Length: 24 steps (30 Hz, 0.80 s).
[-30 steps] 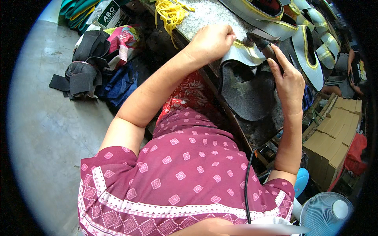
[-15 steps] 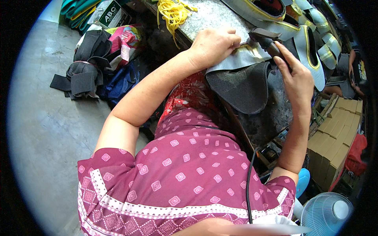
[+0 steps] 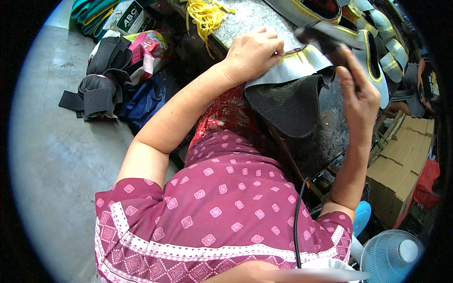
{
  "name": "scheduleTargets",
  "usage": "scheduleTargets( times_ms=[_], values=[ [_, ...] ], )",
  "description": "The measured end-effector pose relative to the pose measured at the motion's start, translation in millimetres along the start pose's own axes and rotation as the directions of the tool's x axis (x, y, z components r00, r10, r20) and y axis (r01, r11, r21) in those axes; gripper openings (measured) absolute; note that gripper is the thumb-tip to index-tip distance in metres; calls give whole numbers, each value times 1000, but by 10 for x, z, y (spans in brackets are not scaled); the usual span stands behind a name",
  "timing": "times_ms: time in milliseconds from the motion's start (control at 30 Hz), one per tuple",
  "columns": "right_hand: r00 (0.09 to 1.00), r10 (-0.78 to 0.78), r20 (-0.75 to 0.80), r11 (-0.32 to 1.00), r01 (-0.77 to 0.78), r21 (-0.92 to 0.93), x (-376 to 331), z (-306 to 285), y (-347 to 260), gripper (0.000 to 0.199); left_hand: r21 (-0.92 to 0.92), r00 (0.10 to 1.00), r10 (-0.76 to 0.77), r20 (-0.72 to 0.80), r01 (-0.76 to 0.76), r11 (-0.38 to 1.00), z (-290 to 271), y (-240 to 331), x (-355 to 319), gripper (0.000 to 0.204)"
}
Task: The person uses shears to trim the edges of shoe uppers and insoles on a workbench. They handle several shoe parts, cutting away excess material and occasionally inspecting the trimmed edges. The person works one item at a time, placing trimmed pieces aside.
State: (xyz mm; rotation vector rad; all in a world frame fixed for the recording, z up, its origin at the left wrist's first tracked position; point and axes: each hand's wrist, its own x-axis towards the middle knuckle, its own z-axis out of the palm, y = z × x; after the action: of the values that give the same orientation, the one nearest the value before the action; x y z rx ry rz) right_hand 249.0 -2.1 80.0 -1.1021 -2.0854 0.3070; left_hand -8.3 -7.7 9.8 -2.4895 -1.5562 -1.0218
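Note:
In my right hand (image 3: 361, 96) is a dark hammer (image 3: 326, 41), its head smeared by motion, raised above the work. My fingers wrap round its handle. My left hand (image 3: 255, 53) is closed, with thumb and fingertips pinched on the upper edge of a light grey shoe-upper piece (image 3: 278, 76). A yellow band, like glue, runs along that edge. Attached to or under the grey piece, a black fabric flap (image 3: 290, 106) hangs toward me over the dark bench. What lies inside the left fingertips is hidden.
A speckled stone slab (image 3: 255, 21) lies beyond my left hand, with yellow laces (image 3: 205, 21) at its left. Grey shoe uppers (image 3: 373, 56) with yellow edges pile up at right. Cardboard boxes (image 3: 401, 160), a fan (image 3: 391, 257) and a bundle of black strips (image 3: 99, 89) stand around.
The hammer has lifted off the grey piece, up and to the right, with my right hand. My left hand has shifted slightly, still pinching the piece's edge.

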Motion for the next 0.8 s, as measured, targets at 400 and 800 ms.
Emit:
scheduleTargets(
  times_ms=[400, 800],
  values=[
    [977, 110, 182, 959, -56, -277, -98, 150, 192, 38, -52, 981, -194, 29, 195, 979, -185, 168, -218, 14],
    [978, 66, 200, 990, -39, -134, -57, 194, -29, 38, 12, 994, -97, -50, 97, 995, -114, 173, -230, 10]
  ],
)
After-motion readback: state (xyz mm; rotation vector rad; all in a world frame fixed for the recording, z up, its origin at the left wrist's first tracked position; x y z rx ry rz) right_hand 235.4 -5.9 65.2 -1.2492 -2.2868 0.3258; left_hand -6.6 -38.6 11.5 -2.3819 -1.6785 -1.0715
